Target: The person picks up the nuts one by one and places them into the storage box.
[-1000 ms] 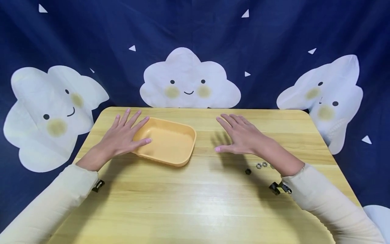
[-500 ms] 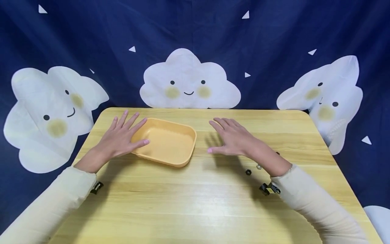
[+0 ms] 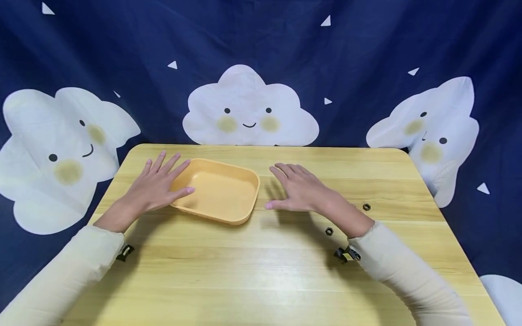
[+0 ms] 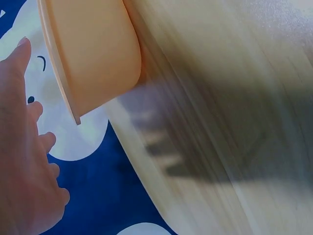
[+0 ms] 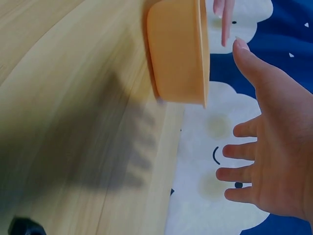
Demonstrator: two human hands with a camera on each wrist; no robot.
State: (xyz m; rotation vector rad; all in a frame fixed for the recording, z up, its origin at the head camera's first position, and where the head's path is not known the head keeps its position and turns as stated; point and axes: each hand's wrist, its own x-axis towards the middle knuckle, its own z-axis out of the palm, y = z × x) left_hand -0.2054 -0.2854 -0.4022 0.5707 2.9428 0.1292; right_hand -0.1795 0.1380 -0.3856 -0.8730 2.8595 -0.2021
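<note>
An orange rectangular plastic tray (image 3: 216, 194) sits left of centre on the wooden table. Over its left end hovers my left hand (image 3: 152, 188), fingers spread and thumb above the tray; the left wrist view shows a gap between that hand (image 4: 29, 147) and the tray wall (image 4: 98, 58). My right hand (image 3: 302, 190) is held in the air to the right of the tray, its fingers extended and holding nothing. In the right wrist view its fingers (image 5: 239, 151) are apart from the tray (image 5: 178, 51). A dark hex nut (image 3: 329, 231) lies below my right forearm.
Another hex nut (image 3: 366, 207) lies beyond my right forearm, which partly hides something small beside it. The wooden table (image 3: 244, 280) ends at a dark blue curtain (image 3: 253, 36) printed with white clouds. Black wrist mounts (image 3: 346, 255) hang under both sleeves.
My right hand has moved left and slightly nearer to me, toward the tray. The forearm now covers silver nuts seen earlier and uncovers a darker one. The view has shifted slightly.
</note>
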